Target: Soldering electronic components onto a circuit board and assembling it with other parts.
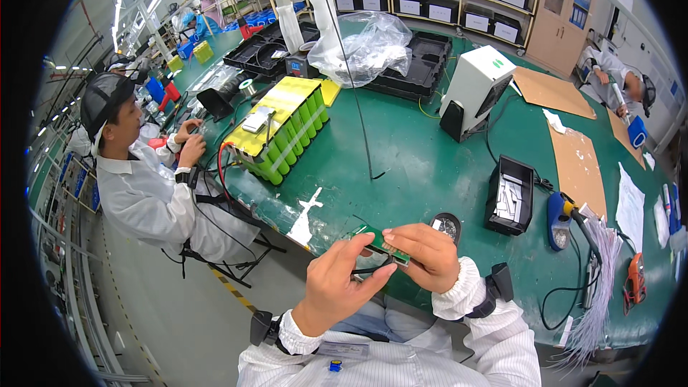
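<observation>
Green worktop, wide, cluttered end to end. Seated co-worker in a white coat at the left edge, both hands on small parts there. Yellow-topped battery pack of green cells left of centre, red and black wires off its near end. Black moulded trays at the far side, crumpled clear plastic bag lying over them. White box-shaped unit right of centre, black cable running toward the near edge. Brown cardboard sheets flat on the right. Black bin of small white parts near centre-right; blue soldering iron stand just beside it. Bundle of thin white wires hanging over the near right edge, orange tool next to it. Small round black tin just behind the right hand.

Near edge, centre: small green circuit board, long and narrow, held above the worktop edge between both hands. Left hand closed in a pinch, thumb and fingers on the board's near side, black wire looped under it. Right hand curled over the board's right end, fingertips clamped on it.
</observation>
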{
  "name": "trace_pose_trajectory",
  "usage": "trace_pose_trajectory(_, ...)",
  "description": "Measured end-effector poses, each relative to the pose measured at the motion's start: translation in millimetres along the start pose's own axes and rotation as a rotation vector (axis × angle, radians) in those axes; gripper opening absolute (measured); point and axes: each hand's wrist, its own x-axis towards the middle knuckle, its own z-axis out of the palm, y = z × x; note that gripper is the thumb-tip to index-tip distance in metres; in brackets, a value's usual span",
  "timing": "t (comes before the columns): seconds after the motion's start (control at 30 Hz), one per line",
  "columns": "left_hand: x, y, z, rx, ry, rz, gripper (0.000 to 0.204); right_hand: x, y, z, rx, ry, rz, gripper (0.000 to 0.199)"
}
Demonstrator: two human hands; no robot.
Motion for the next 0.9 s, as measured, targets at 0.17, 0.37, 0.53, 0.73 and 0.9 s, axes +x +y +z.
trace_pose_trajectory(0.17, 2, 2, 1, 0.014, -0.009, -0.013, 0.048, 0, -1, 0, 0.027, 0.006, 0.035, 0.051)
trace_pose_trajectory(0.37, 1, -4, 3, 0.01, -0.034, -0.034, 0.047, -1, 2, 0, 0.002, -0.011, 0.058, 0.05)
trace_pose_trajectory(0.53, -4, -13, -4, -0.048, -0.104, -0.052, 0.046, 2, 1, -2, -0.111, -0.04, 0.008, 0.051)
trace_pose_trajectory(0.73, -9, -33, 4, -0.187, -0.141, -0.116, 0.043, -2, 4, 9, -0.17, -0.039, 0.054, 0.049)
trace_pose_trajectory(0.9, -18, -43, 5, -0.154, -0.295, -0.099, 0.039, -34, -13, 29, -0.176, -0.01, 0.281, 0.042)
